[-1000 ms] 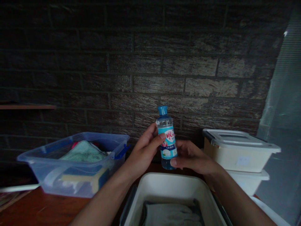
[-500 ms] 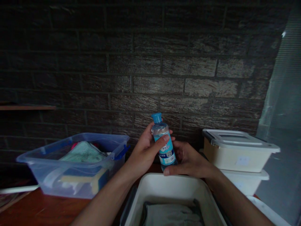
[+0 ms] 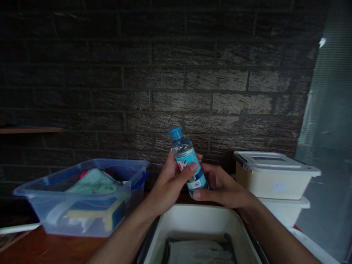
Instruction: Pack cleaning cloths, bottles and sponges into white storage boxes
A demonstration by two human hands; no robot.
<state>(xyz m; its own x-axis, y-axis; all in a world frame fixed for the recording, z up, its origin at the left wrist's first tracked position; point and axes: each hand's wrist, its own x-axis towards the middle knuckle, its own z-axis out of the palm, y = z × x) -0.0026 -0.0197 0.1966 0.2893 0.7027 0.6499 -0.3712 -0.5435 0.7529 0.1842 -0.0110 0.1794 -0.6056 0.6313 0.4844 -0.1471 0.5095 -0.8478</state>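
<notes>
A clear plastic bottle (image 3: 183, 148) with a blue cap and a light-blue printed label is held up in front of me, tilted with its cap to the left. My left hand (image 3: 176, 179) wraps round its middle, the thumb lying across the label. Lower down, my right hand (image 3: 220, 187) grips the bottle near its base with thumb and fingers. Just below both hands stands an open cream-coloured bin (image 3: 198, 216), with folded grey-green cloth (image 3: 200, 251) lying in it.
To the left, a translucent blue-tinted plastic box (image 3: 79, 196) holds a mint-green cloth (image 3: 96, 181) and other items. On the right, lidded cream boxes (image 3: 272, 183) are stacked. A dark brick wall (image 3: 176, 80) rises behind, and the table (image 3: 63, 249) is reddish-brown wood.
The bottle has tipped further to the left and turned a little, showing a different part of its label. Both hands still hold it. The view has shifted slightly.
</notes>
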